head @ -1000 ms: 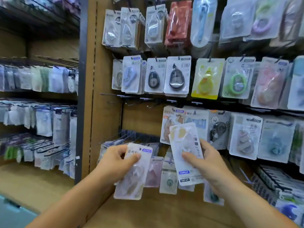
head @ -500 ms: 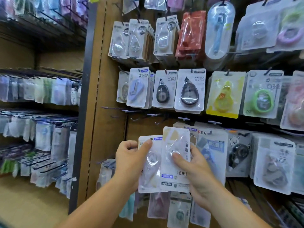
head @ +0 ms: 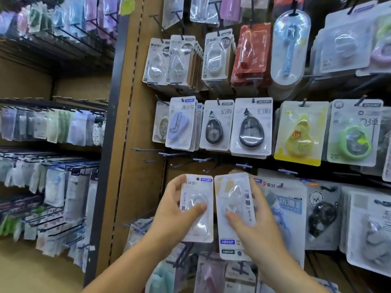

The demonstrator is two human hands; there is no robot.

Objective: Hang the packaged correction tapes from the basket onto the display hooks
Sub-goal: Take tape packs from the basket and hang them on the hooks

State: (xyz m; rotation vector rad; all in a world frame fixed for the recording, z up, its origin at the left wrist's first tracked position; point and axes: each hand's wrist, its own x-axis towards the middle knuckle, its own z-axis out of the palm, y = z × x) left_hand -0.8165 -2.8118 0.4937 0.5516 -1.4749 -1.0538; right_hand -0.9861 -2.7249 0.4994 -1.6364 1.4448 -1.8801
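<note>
Left grip [head: 175,212] clasps one packaged correction tape [head: 198,227], thumb across the blister and hang hole at twelve o'clock, ready for a hook. Right grip [head: 260,225] pinches a second packet [head: 232,193] just beside it at three o'clock; its print reads upside down, so it probably needs turning first. Bare display hooks [head: 203,160] jut from the pegboard [head: 137,187] at twelve o'clock above both packets. No basket is in view.

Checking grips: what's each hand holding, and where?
Left hand pinches the upright pack by its left edge, thumb on blister; right hand holds the upside-down pack by its right edge.
</note>
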